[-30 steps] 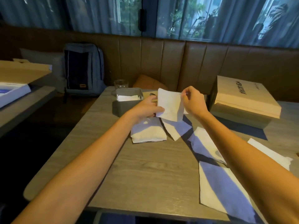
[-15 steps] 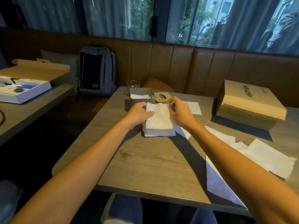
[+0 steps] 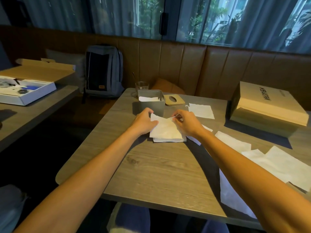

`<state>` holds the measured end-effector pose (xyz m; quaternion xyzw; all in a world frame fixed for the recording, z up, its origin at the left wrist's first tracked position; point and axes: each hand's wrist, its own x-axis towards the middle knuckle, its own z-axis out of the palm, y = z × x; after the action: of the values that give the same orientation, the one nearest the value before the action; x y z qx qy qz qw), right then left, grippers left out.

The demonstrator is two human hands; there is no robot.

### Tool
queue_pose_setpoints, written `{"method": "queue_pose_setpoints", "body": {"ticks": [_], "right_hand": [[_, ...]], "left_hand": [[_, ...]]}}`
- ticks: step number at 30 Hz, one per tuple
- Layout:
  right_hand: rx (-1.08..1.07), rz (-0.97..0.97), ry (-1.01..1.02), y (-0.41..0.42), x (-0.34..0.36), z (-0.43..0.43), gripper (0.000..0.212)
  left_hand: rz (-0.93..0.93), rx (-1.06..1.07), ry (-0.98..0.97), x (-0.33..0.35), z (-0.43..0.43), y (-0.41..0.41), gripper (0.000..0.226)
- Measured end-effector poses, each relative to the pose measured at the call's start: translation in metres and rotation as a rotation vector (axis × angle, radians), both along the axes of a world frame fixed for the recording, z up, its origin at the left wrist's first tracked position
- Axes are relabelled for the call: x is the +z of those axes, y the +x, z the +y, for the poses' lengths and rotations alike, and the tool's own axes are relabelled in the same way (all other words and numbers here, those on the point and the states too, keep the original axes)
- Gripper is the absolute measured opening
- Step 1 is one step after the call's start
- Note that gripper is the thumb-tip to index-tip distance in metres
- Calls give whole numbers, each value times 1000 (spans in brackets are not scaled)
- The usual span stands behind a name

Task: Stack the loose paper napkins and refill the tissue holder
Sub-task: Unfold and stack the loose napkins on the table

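Note:
A small stack of white napkins point(image 3: 166, 133) lies on the wooden table point(image 3: 159, 172) in front of the grey tissue holder point(image 3: 151, 102). My left hand point(image 3: 144, 122) pinches the top napkin's far left corner. My right hand point(image 3: 186, 122) pinches its far right corner. The napkin sags between them, resting on the stack. The holder stands open with a few napkins inside, and its tan lid point(image 3: 174, 99) with an oval slot lies beside it. One loose napkin point(image 3: 201, 111) lies to the right of the lid. More loose napkins point(image 3: 276, 163) are spread under and beside my right forearm.
A drinking glass point(image 3: 142, 86) stands behind the holder. A tan box point(image 3: 267, 102) sits at the table's far right. A grey backpack point(image 3: 103, 71) leans on the bench. An open white box point(image 3: 25, 91) rests on the neighbouring table at left.
The napkin that both hands held up in the air has come down onto the stack. Both hands still hold its far corners.

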<state>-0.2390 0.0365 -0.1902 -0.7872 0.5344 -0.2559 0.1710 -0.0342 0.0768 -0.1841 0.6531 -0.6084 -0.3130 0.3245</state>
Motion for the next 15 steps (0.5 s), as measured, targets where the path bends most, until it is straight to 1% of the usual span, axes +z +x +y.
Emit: {"method": "queue_pose_setpoints", "body": {"ticks": [5,9,12,15], "right_hand": [[-3,119,-49,-12,1,-8,17],[-14,182,-75,-13,3,-11,20],[-26,221,-115,-8,3,-13,19],[-29,257,-115,-1,0,-14,20]], "left_hand": [[-79,-47,-28,-3,-3,-11,45],[-187,-64,-77,-3,-4,-15,33],[-219,-53,-73,-4,-4,-14,27],[-232,-40,-75,-5,-3,-9,23]]}}
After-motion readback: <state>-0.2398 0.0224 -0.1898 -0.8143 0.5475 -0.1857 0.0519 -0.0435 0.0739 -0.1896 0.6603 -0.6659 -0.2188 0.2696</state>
